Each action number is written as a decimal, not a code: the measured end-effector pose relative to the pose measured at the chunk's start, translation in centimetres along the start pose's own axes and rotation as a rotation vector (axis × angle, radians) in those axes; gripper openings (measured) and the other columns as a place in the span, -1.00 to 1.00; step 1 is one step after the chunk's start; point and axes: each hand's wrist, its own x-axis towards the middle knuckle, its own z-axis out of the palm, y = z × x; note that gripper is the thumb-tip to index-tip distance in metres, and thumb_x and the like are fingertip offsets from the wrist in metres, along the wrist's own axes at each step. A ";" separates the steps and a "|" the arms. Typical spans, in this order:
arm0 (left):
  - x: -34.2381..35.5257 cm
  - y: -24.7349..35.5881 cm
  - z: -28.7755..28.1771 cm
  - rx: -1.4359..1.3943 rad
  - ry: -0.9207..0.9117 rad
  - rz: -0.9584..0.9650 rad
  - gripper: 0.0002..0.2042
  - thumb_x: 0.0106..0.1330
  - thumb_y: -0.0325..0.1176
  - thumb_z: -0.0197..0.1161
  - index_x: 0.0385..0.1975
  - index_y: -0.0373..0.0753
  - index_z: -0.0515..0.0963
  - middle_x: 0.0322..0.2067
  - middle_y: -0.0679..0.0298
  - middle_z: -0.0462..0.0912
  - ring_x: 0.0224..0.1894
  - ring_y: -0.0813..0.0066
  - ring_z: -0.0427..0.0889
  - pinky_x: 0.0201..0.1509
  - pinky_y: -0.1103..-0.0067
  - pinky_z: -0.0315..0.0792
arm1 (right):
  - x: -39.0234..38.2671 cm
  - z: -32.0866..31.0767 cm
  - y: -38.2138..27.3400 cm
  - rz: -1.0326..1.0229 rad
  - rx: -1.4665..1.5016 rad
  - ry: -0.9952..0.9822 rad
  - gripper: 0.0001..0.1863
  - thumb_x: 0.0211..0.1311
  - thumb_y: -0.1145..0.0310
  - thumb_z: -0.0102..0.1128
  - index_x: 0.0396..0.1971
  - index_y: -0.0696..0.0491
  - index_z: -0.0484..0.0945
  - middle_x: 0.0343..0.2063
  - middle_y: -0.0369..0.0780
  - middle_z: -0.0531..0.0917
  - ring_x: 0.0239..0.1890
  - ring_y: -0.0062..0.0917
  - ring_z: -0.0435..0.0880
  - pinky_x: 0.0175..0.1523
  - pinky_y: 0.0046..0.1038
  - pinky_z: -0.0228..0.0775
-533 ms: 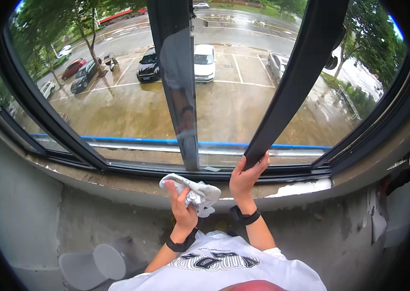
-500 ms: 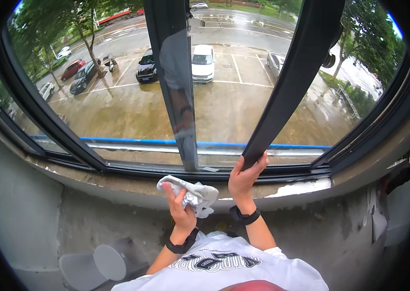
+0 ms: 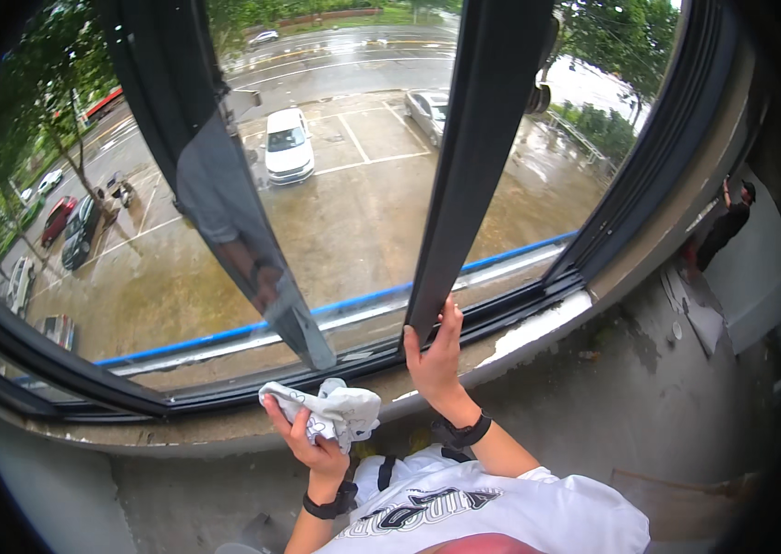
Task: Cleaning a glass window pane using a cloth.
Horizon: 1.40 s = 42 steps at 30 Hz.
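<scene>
A crumpled white cloth with dark line drawings is held in my left hand, just inside the sill and below the bottom window track. The fingers press it from the left side. My right hand grips the lower end of a dark window sash frame, its thumb on the left side and its fingers on the right. Left of that frame, a glass pane reflects an arm and a sleeve. Both my wrists wear black bands.
A rough concrete sill curves below the window, with a white patch on the right. Another person in dark clothes stands far right, near a pale board. Outside lie a wet parking lot and a white car.
My view has swung to the right, bringing the other person into sight and cutting off most of the grey buckets. Both hands keep their holds on the cloth and the sash frame.
</scene>
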 end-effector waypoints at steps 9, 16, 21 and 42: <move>1.2 4.9 5.2 -0.009 -0.058 0.160 -0.53 0.44 0.04 -0.15 0.02 -0.28 0.33 0.34 -0.21 -0.03 0.36 -0.24 0.12 0.34 -0.01 0.08 | -2.0 -7.1 5.9 0.110 0.126 -0.247 -0.70 0.12 0.61 0.05 -0.11 0.18 0.51 -0.27 -0.09 0.60 -0.18 -0.20 0.60 -0.02 -0.30 0.42; 1.5 11.7 13.0 0.095 0.053 0.024 -0.40 0.07 -0.31 0.42 0.11 -0.29 0.33 0.12 -0.06 0.29 0.16 0.08 0.34 0.25 0.27 0.20 | -2.0 -11.4 15.5 -0.013 0.176 -0.539 -0.80 0.15 0.54 0.09 -0.21 0.16 0.55 -0.30 -0.12 0.64 -0.21 -0.25 0.61 -0.08 -0.31 0.41; 2.9 17.3 20.9 0.375 0.245 0.161 -0.55 0.41 -0.05 0.01 0.06 -0.33 0.39 0.11 -0.09 0.31 0.15 0.02 0.35 0.22 0.24 0.22 | 2.1 -17.7 23.3 -0.106 0.266 -0.688 -0.80 0.15 0.54 0.09 -0.20 0.17 0.55 -0.30 -0.12 0.64 -0.20 -0.24 0.61 -0.06 -0.30 0.41; 18.3 27.9 38.8 0.549 0.346 0.550 -0.32 0.39 -0.09 -0.20 0.34 -0.51 -0.03 0.36 -0.30 -0.07 0.35 -0.42 -0.02 0.35 -0.11 -0.14 | 15.1 -26.2 26.4 -0.076 0.497 -0.405 -0.64 0.10 0.64 0.03 -0.05 0.15 0.51 -0.17 -0.02 0.60 -0.13 -0.13 0.59 0.01 -0.27 0.41</move>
